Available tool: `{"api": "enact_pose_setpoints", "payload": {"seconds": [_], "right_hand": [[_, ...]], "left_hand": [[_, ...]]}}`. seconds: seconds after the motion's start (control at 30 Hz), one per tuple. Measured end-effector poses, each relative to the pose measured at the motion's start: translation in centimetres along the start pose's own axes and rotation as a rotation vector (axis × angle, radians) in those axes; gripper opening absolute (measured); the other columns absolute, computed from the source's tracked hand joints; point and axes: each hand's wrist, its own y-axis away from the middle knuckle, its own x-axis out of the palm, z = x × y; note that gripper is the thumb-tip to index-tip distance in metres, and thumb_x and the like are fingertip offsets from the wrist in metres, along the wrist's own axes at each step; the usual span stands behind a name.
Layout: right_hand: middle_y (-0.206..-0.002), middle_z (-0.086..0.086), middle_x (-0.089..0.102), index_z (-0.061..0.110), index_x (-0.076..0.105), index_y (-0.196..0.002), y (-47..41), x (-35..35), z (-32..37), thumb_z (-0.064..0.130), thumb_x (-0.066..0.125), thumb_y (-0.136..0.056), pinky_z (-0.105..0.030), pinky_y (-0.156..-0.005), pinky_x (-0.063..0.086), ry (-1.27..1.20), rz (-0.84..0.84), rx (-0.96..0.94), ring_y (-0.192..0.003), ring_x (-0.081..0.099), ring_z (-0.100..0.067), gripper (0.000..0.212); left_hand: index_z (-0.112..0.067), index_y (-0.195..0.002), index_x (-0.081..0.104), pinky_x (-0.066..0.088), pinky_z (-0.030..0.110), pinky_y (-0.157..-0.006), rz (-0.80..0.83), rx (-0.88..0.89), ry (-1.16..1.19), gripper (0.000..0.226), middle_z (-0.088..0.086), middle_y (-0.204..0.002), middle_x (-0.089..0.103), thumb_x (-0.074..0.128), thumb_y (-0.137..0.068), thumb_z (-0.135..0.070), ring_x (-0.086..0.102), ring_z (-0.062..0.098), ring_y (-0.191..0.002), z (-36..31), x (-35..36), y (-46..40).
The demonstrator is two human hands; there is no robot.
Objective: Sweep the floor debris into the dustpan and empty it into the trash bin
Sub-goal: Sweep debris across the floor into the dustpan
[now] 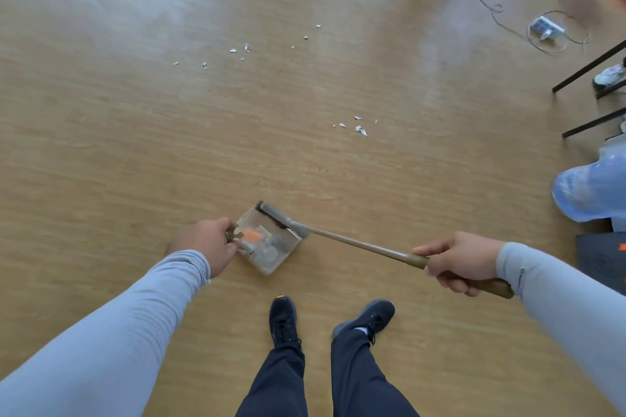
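A clear dustpan [271, 262] sits on the wooden floor just ahead of my feet, holding orange and grey scraps. My left hand [203, 242] grips its short handle at the left side. My right hand [455, 262] grips the brown handle of a long brush [355, 244], whose head [281, 218] rests at the dustpan's far edge. Small white paper bits [352, 127] lie farther ahead to the right. Another scatter of bits [237, 52] lies farther away toward the middle of the floor.
A blue-lined trash bin [591, 191] stands at the right edge. Black table legs [589, 69] and other people's shoes are at the far right and top. A cable with a power adapter [545, 29] lies at the upper right. My dark shoes [283, 318] stand below the dustpan.
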Motion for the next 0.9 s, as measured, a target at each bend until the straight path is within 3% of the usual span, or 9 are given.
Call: {"api": "enact_pose_setpoints", "payload": {"seconds": [0.17, 0.37, 0.5, 0.67, 0.77, 0.9], "right_hand": [[-0.061, -0.009, 0.057, 0.026, 0.057, -0.132, 3.7, -1.6, -2.4, 0.009, 0.059, -0.094, -0.026, -0.043, 0.039, -0.246, -0.071, -0.031, -0.045, 0.046, -0.016, 0.042], [-0.057, -0.012, 0.056, 0.021, 0.049, -0.143, 5.9, -3.3, -4.6, 0.008, 0.057, -0.094, -0.026, -0.041, 0.039, -0.323, -0.242, -0.085, -0.043, 0.045, -0.017, 0.052], [-0.057, -0.013, 0.056, 0.022, 0.054, -0.135, 4.7, -5.8, -5.8, 0.008, 0.056, -0.093, -0.026, -0.041, 0.039, -0.389, -0.322, -0.075, -0.042, 0.044, -0.018, 0.044], [-0.054, -0.013, 0.054, 0.022, 0.053, -0.132, 0.5, -11.4, -6.9, 0.009, 0.056, -0.093, -0.023, -0.041, 0.037, -0.519, -0.374, -0.025, -0.04, 0.042, -0.019, 0.041], [-0.056, -0.013, 0.055, 0.018, 0.052, -0.137, -2.7, -16.0, -7.1, 0.008, 0.056, -0.092, -0.022, -0.041, 0.037, -0.584, -0.37, -0.006, -0.041, 0.043, -0.019, 0.046], [-0.053, -0.011, 0.054, 0.019, 0.054, -0.134, -5.9, -22.3, -6.5, 0.008, 0.056, -0.092, -0.021, -0.042, 0.036, -0.621, -0.341, 0.022, -0.039, 0.042, -0.018, 0.043]], "left_hand": [[-0.034, -0.113, 0.063, 0.054, 0.032, -0.077, 0.025, -0.012, 0.103, 0.024, -0.009, -0.099, 0.07, 0.058, -0.092, -0.044, 0.065, 0.02, -0.089, -0.7, -3.1, 1.2], [-0.037, -0.099, 0.063, 0.051, 0.031, -0.077, -0.019, 0.042, 0.086, 0.014, -0.01, -0.097, 0.068, 0.061, -0.088, -0.045, 0.066, 0.021, -0.091, -5.1, -7.9, 0.2], [-0.034, -0.089, 0.063, 0.056, 0.037, -0.083, -0.035, 0.088, 0.137, 0.015, -0.006, -0.091, 0.07, 0.065, -0.08, -0.045, 0.067, 0.024, -0.088, -8.4, -9.3, -3.4], [-0.044, -0.075, 0.054, 0.057, 0.041, -0.081, -0.06, 0.127, 0.123, 0.023, -0.014, -0.081, 0.069, 0.054, -0.065, -0.065, 0.068, 0.021, -0.082, -12.7, -9.6, -10.7], [-0.039, -0.085, 0.062, 0.057, 0.041, -0.081, -0.066, 0.139, 0.1, 0.035, -0.012, -0.083, 0.07, 0.053, -0.066, -0.068, 0.069, 0.021, -0.083, -16.8, -11.9, -12.9], [-0.035, -0.105, 0.067, 0.056, 0.039, -0.084, -0.066, 0.128, 0.015, 0.023, -0.009, -0.093, 0.07, 0.066, -0.086, -0.047, 0.067, 0.022, -0.09, -24.5, -17.3, -13.1]]}}
